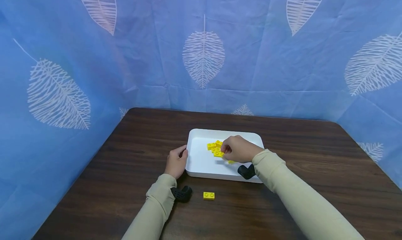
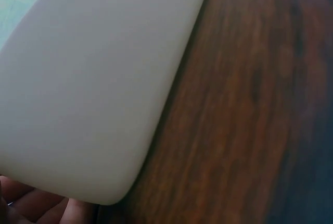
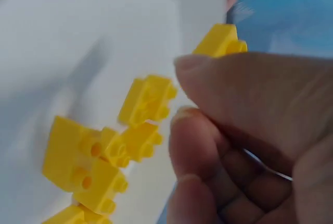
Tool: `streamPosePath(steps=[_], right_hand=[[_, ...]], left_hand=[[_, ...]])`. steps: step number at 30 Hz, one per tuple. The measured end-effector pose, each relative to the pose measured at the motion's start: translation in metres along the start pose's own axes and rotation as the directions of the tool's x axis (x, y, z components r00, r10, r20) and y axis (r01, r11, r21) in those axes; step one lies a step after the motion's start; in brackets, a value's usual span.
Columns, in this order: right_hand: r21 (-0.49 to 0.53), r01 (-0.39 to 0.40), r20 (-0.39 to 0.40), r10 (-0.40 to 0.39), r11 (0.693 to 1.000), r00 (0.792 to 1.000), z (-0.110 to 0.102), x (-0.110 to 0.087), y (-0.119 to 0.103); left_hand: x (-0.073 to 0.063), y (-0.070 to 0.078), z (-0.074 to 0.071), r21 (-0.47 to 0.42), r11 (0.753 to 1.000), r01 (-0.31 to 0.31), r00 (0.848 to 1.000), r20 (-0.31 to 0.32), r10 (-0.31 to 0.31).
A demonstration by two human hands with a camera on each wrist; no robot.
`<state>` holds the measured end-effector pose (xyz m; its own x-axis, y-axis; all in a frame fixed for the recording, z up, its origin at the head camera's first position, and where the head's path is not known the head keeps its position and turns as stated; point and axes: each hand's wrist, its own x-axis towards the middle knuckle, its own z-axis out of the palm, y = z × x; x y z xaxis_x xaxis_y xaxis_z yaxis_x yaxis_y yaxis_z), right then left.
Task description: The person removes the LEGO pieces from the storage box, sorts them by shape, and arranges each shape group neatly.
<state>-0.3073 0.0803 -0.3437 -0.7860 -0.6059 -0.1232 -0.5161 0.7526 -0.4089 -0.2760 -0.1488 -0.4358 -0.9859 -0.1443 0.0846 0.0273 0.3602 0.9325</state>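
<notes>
Picking, apparently, among yellow bricks [image 1: 218, 154] inside white tray [image 1: 201, 163]; curling right hand [image 1: 239, 149] over them, not telling whether pinching one; gripping tray's left side with left hand [image 1: 176, 162]; noting single brick [image 1: 208, 195] in front of tray. Probably needing a clean pinch next.

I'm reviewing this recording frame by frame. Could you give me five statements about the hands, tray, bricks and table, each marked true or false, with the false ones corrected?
1. The left hand touches the white tray. True.
2. The right hand is off to the side, away from the tray. False: the right hand is over the tray.
3. One yellow brick lies on the table, outside the tray. True.
4. The bricks inside the tray are red. False: the bricks in the tray are yellow.
5. The table has a dark wood-grain top. True.
</notes>
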Motion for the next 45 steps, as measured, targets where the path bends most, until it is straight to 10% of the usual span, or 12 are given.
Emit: streamPosePath(steps=[9, 15, 28, 45], right_hand=[[-0.027, 0.049, -0.133, -0.053, 0.998, 0.99, 0.014, -0.065, -0.017], [0.022, 0.067, -0.082, -0.065, 0.998, 0.995, 0.043, -0.09, -0.019], [0.029, 0.105, -0.044, -0.104, 0.994, 0.994, 0.071, -0.089, -0.016], [0.002, 0.04, -0.133, -0.039, 0.999, 0.99, 0.041, -0.087, -0.015]], left_hand=[[0.0, 0.0, 0.001, 0.002, 1.0, 0.005, 1.0, 0.008, -0.005], [0.001, -0.001, 0.002, 0.012, 1.0, -0.006, 1.0, 0.003, 0.006], [0.0, -0.002, 0.0, 0.014, 1.0, 0.003, 1.0, 0.018, -0.003], [0.001, 0.0, -0.001, 0.024, 1.0, 0.006, 1.0, 0.019, -0.007]])
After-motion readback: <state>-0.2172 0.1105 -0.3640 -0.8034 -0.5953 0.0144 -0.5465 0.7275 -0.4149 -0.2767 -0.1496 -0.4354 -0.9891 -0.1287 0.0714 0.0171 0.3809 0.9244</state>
